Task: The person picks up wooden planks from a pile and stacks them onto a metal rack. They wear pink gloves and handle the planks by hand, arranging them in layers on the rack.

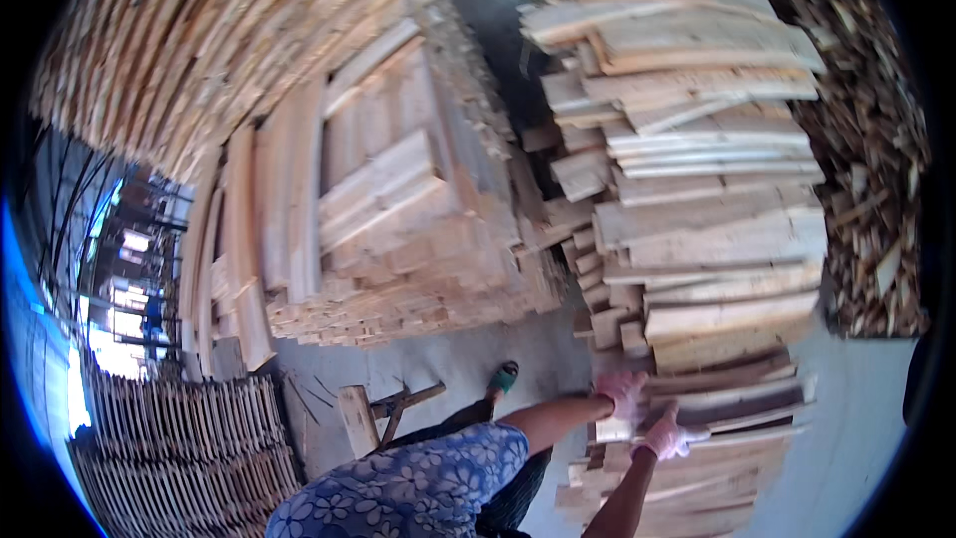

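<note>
Two tiers of thin slats (184, 423) stand well left of the pile (712, 229), level with its near end. Left of the pile's far end rises a tall stack (219, 30) of long, pale timber in tight layers. Between that stack and the pile sits a block (393, 269) of boards, with loose lengths lying on top. A rough wooden stand (358, 420) is on the floor left of the pile's near end; right of it come a blue floral sleeve (408, 478) and a green shoe (506, 376).

The left hand (619, 395), in a pink glove, is at the pile's left edge, over the board ends; its fingers are too blurred to tell how far they close or what they hold. The right hand (669, 436), gloved alike, is just beside it, over the pile's near part, thumb raised apart from the fingers; whether it has hold of a board cannot be told.

Right of both hands, a dark board (732, 404) lies across the pile, grey-brown with paler long edges. Boards beyond it are cream to tan, uneven in width, their left ends ragged. Right of the pile is a brown scrap heap (876, 229).
</note>
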`<action>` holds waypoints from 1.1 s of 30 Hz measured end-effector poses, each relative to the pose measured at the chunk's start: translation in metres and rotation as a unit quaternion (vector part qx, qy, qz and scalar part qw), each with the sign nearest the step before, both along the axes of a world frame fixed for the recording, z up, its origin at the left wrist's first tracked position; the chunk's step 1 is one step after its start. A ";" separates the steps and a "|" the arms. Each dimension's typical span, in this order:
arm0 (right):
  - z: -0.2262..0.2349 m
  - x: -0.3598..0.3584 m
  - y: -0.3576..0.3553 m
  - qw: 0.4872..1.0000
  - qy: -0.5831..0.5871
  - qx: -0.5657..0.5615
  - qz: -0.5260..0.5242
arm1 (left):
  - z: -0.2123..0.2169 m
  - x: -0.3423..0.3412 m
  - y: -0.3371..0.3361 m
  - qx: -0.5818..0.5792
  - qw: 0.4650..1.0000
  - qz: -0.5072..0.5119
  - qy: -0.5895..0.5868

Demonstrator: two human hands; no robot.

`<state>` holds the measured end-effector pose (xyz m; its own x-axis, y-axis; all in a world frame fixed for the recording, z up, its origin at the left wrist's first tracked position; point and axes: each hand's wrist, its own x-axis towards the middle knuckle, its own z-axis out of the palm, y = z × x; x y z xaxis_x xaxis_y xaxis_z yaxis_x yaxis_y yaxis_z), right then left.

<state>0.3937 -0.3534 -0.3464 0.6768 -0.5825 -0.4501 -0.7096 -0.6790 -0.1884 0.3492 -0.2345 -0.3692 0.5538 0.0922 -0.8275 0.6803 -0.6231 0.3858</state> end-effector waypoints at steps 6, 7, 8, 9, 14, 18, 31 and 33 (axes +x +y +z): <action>-0.063 -0.017 -0.080 0.987 -0.129 0.096 0.004 | -0.022 -0.005 -0.009 0.067 0.995 -0.041 -0.067; -0.045 -0.021 -0.077 0.988 -0.102 0.119 0.005 | -0.034 -0.010 -0.006 0.052 0.994 -0.028 -0.093; -0.019 -0.021 -0.071 0.987 -0.071 0.141 0.024 | -0.053 -0.025 -0.009 0.038 0.992 0.003 -0.117; -0.014 -0.024 -0.080 0.983 -0.086 0.164 0.002 | -0.038 -0.027 -0.007 0.009 0.993 0.010 -0.117; 0.043 -0.043 -0.087 0.919 -0.195 0.341 -0.040 | 0.011 -0.118 0.030 -0.091 0.970 0.107 -0.200; 0.112 -0.077 -0.096 0.924 -0.170 0.342 -0.009 | 0.048 -0.200 0.055 -0.143 0.962 0.095 -0.213; 0.081 -0.041 0.013 0.941 -0.171 0.201 0.211 | 0.046 -0.154 0.113 -0.155 0.910 0.325 -0.207; 0.062 -0.037 0.035 0.963 -0.074 0.177 0.190 | 0.006 -0.125 0.143 -0.034 0.934 0.289 -0.208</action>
